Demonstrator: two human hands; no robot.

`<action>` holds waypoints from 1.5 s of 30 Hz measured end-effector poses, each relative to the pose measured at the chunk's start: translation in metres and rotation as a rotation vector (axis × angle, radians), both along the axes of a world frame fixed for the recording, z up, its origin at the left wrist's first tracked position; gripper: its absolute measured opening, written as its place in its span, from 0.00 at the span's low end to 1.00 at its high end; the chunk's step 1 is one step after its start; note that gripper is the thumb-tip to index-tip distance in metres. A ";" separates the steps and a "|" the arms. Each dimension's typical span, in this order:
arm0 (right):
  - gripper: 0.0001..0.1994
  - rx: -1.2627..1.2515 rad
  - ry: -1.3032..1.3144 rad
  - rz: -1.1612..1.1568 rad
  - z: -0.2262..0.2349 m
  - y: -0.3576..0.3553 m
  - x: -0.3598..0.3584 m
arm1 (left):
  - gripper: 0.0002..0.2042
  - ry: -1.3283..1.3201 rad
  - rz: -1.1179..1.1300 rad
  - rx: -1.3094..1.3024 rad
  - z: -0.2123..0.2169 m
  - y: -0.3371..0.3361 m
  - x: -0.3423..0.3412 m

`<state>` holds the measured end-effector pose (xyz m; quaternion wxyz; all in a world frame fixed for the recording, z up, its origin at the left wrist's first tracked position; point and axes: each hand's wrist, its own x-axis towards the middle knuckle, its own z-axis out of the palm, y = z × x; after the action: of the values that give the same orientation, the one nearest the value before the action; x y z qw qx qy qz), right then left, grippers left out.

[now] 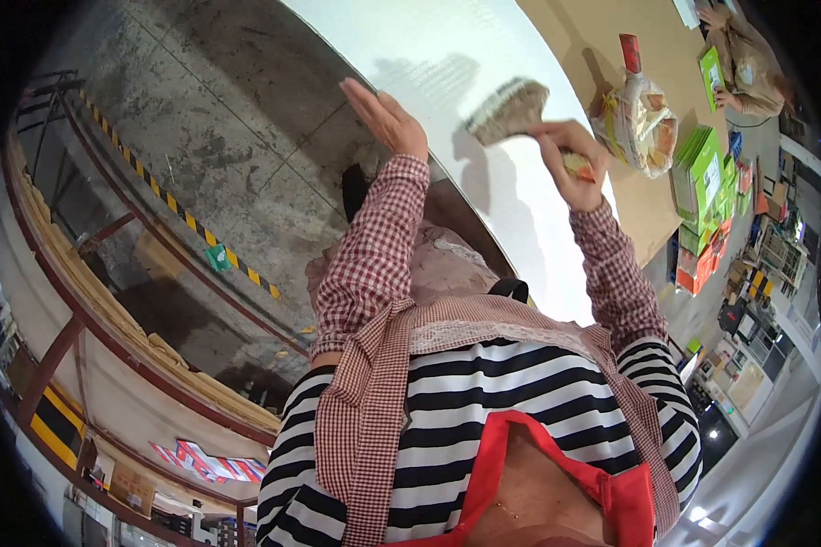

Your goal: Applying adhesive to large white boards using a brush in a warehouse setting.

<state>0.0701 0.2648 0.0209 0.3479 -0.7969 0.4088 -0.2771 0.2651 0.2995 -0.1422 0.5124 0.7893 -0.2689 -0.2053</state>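
Gripping a broad brush [511,111] in the right hand [570,164] above the white sheet [406,35], slanting leftward, toward the straight-fingered left hand [390,120].

One fisheye view looks steeply down from the wearer's head — striped shirt [511,376] near, white surface [483,36] far, concrete floor [219,118] left.

Rough-bristled brush [513,111], smooth sheet [531,205], apparently paper

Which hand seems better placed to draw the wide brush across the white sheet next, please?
Probably the right hand: it grips the wide brush over the white sheet, while the left hand looks empty, fingers extended, beside the sheet's left edge.
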 end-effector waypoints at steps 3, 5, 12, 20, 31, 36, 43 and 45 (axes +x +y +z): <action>0.01 -0.015 -0.112 -0.008 -0.015 -0.015 0.020 | 0.26 0.054 0.027 0.009 0.006 0.012 -0.033; 0.02 -0.056 -0.101 -0.003 -0.024 -0.017 0.021 | 0.26 0.050 -0.012 0.000 0.005 0.016 -0.043; 0.01 -0.072 0.103 0.166 -0.022 0.027 -0.039 | 0.26 0.085 -0.041 -0.015 0.000 0.023 -0.044; 0.01 -0.156 -0.070 0.051 -0.020 0.010 -0.006 | 0.27 0.126 -0.077 0.044 0.006 0.022 -0.051; 0.03 0.082 -0.046 -0.156 0.010 0.063 -0.096 | 0.27 0.117 -0.101 0.040 0.005 0.011 -0.062; 0.07 0.368 -0.561 -0.449 0.028 0.021 -0.101 | 0.27 -0.064 -0.090 0.033 -0.067 0.028 -0.020; 0.08 0.015 -0.430 -0.758 0.104 -0.027 -0.255 | 0.27 0.072 -0.097 0.046 -0.012 0.024 -0.044; 0.08 0.048 -0.333 -0.848 0.106 -0.057 -0.278 | 0.27 0.086 -0.106 0.040 -0.020 0.026 -0.036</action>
<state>-0.2081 0.2083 0.1269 0.2832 -0.4956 0.6437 -0.5098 0.2294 0.3256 -0.1626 0.4960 0.7745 -0.2838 -0.2713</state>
